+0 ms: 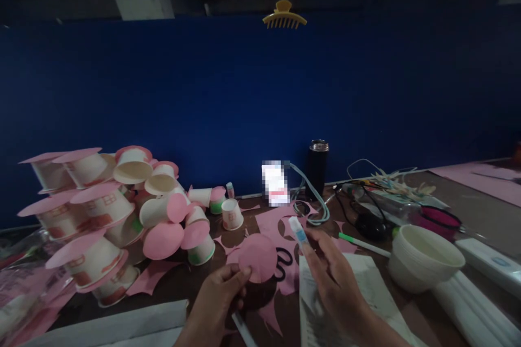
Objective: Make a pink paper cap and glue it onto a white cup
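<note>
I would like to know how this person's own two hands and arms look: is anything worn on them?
The bare, ungloved left hand and bare, ungloved right hand show no rings that I can make out. No sleeve, watch or bracelet shows on the visible left wrist or right forearm.

No wording can be read: the blue label (301, 235) on the slim white plastic tube (295, 225), print on the white paper sheet (372, 282) and a blue mark (500, 261) on the long white box (480, 255) are blurred; the bright rectangular screen (275, 183) is pixelated.
</note>
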### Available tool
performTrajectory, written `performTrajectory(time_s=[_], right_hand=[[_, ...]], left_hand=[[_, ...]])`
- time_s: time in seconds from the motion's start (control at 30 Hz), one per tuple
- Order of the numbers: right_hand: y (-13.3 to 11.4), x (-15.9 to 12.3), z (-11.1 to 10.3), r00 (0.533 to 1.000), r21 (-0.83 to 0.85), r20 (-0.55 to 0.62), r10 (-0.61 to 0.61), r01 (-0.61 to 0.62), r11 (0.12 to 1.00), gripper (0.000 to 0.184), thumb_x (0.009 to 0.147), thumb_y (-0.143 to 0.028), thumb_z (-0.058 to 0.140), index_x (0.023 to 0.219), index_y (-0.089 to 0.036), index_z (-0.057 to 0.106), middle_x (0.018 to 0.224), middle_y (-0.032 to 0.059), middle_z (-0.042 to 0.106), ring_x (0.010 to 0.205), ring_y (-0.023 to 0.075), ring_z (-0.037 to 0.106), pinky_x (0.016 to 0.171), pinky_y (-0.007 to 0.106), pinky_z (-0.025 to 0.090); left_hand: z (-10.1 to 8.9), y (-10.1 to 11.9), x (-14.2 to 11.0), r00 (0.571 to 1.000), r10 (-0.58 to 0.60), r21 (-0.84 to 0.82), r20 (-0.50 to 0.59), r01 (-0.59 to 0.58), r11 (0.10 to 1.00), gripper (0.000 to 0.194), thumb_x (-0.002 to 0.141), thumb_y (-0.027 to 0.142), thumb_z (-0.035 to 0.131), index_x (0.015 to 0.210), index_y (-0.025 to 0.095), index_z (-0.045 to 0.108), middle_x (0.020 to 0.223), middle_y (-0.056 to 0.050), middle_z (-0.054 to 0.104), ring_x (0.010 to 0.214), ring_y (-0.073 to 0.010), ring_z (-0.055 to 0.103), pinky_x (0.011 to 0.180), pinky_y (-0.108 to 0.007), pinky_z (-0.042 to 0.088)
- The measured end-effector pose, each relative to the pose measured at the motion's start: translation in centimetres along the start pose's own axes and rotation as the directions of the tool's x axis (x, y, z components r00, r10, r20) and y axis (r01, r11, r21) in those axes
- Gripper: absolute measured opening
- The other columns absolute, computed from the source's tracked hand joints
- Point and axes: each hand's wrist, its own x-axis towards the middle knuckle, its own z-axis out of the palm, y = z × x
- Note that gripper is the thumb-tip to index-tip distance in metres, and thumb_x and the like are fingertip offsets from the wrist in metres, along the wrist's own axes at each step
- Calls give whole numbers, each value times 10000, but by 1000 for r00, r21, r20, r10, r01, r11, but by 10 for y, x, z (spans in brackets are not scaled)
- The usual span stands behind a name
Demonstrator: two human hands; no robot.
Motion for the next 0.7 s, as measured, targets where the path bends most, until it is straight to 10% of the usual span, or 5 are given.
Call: performTrajectory(time_s=[0.13,0.37,0.6,0.7], right_hand=[[-8,-1,11,954,267,123,273,-296,917,270,937,-440,454,1075,-215,510,788,2,601,632,149,553,569,256,451],[-19,0,20,883,285,207,421,-466,838,262,833,-451,598,904,-199,598,549,-74,464,490,97,389,479,215,342],[-19,2,27,625,181,362,692,-775,605,226,652,-349,749,715,-175,619,404,-107,358,368,43,253,352,192,135],[-18,0,28,594,207,385,707,-802,561,215,716,-358,677,671,-187,555,412,-117,317,375,36,216,360,180,111]], left_hand=[[-3,-20,4,998,64,-14,8,-64,998,439,614,558,744,709,152,606,507,60,501,416,-60,415,423,-171,260],[3,-23,2,991,133,82,28,-135,987,464,646,576,703,742,124,660,488,40,521,433,-76,427,443,-186,325],[9,-14,-7,997,71,129,34,-75,989,397,678,534,679,781,152,643,445,50,530,362,-82,442,397,-179,339],[12,-13,-10,994,104,185,29,-108,977,332,700,491,664,736,164,620,427,60,504,366,-79,437,392,-170,342]])
